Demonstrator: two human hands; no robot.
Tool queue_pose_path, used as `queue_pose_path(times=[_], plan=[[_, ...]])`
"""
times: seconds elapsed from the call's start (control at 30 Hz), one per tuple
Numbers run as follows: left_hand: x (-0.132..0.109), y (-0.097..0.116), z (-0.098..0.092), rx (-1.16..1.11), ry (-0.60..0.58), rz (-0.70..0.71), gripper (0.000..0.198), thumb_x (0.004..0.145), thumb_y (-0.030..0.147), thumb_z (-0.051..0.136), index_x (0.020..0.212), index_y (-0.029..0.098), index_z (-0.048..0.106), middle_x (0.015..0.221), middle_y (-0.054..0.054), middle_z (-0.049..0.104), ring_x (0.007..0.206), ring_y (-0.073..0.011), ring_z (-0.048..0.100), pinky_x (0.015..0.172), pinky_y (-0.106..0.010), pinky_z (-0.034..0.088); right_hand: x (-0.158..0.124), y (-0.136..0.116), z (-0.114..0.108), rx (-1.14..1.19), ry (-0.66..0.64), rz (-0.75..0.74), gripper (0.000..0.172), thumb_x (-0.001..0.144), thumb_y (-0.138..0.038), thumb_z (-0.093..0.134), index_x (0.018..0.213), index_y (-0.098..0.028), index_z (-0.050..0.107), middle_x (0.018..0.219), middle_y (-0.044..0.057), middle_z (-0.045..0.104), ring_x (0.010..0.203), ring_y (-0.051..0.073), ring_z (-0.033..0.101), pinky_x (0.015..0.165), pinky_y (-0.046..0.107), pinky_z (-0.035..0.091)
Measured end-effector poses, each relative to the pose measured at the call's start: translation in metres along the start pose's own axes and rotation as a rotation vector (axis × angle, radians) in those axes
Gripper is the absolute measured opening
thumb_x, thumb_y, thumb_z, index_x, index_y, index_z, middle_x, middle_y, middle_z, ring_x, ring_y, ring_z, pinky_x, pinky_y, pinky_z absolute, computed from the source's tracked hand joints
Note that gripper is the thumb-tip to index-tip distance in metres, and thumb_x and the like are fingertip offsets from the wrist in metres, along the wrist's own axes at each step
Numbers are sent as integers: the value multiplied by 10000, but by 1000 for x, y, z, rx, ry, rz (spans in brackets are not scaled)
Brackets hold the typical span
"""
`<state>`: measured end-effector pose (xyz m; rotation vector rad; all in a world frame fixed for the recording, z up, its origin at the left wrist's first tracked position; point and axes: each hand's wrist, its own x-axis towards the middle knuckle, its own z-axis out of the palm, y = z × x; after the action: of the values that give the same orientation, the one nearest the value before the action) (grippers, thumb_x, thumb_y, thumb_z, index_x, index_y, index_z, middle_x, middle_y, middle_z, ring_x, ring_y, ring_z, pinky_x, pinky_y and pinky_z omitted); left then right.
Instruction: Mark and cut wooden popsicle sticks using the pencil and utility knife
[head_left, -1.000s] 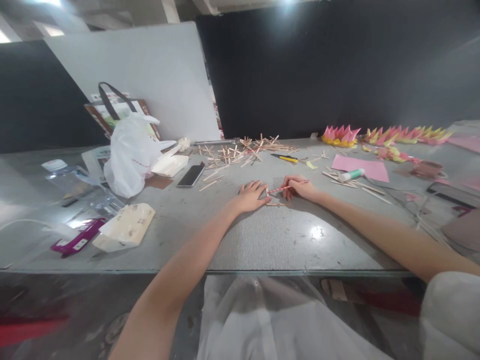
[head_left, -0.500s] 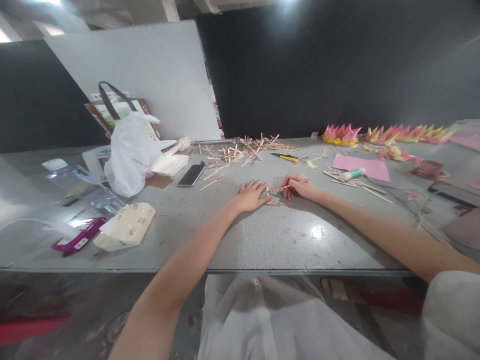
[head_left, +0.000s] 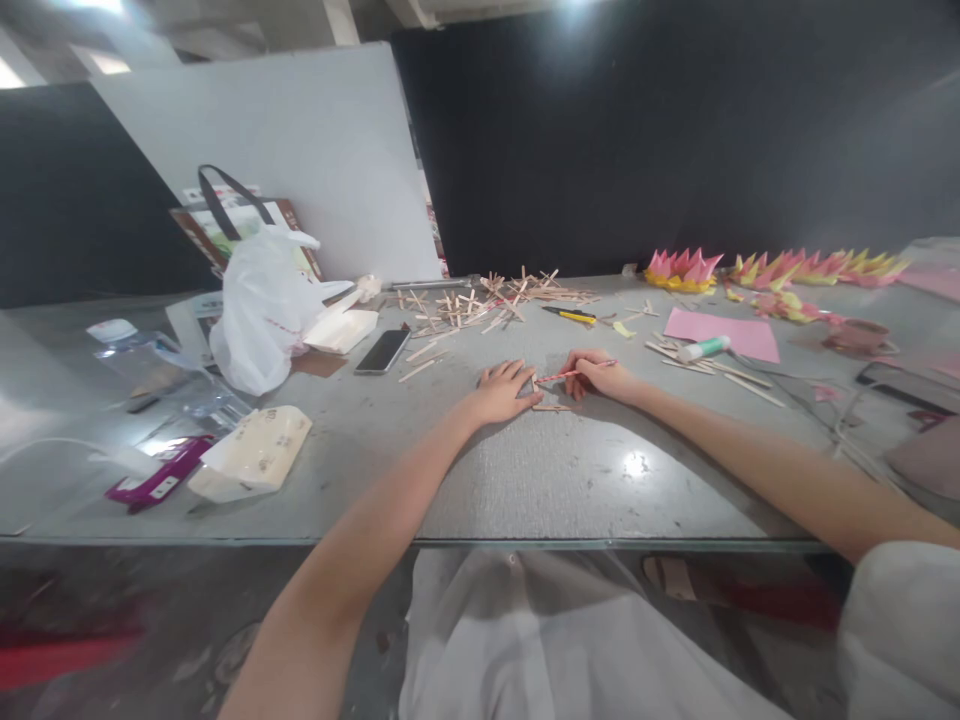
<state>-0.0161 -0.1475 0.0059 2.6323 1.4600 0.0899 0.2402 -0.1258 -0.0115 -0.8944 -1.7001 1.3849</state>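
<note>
My left hand [head_left: 504,392] lies flat on the grey table [head_left: 525,480], fingers stretched out, its fingertips pressing on small wooden sticks [head_left: 551,407] laid on the surface. Just to the right, my right hand [head_left: 598,375] is closed on a thin red pencil-like tool [head_left: 574,376], whose tip points left toward the sticks by my left fingertips. Both forearms reach in from the near edge.
A heap of wooden sticks [head_left: 480,300] lies behind the hands, with a phone [head_left: 382,351], a yellow cutter [head_left: 570,316], a glue stick [head_left: 701,349], pink paper [head_left: 720,335] and paper flowers [head_left: 679,270]. At left stand a white plastic bag [head_left: 259,310], tissue pack [head_left: 251,452] and bottle [head_left: 150,365].
</note>
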Motion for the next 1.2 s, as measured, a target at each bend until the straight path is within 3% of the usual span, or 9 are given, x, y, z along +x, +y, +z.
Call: queue_pose_path(times=[0.5,0.73,0.87,1.2], plan=[[0,-1,0,-6,5,7,703,1041,669,336,1619,275,403,1739,-132,298,1607,-323,264,1269,-538,218,-3,-2,2,29,4,9,93,829,-230,552,820,-184,633,668,52,749,484,141,647,470,234,467],[0,-3,1,-14,5,0,695,1044,653,358,1625,275,395,1740,-143,291,1609,-349,252,1260,-575,217,-6,-4,1,148,159,-43,208,939,-399,591,963,-199,644,662,31,726,508,158,649,498,255,474],[0,-4,2,-11,15,10,695,1043,647,376,1623,266,400,1737,-153,295,1602,-362,265,1254,-582,230,-6,-5,3,114,160,-22,288,949,-483,609,999,-201,646,675,25,719,495,147,633,454,235,425],[2,-9,9,-23,66,30,610,1069,583,373,1583,266,458,1722,-141,336,1590,-356,295,1252,-600,239,-7,-5,3,-59,227,-117,462,988,-546,534,1159,-177,754,1106,136,766,710,169,693,418,213,453]])
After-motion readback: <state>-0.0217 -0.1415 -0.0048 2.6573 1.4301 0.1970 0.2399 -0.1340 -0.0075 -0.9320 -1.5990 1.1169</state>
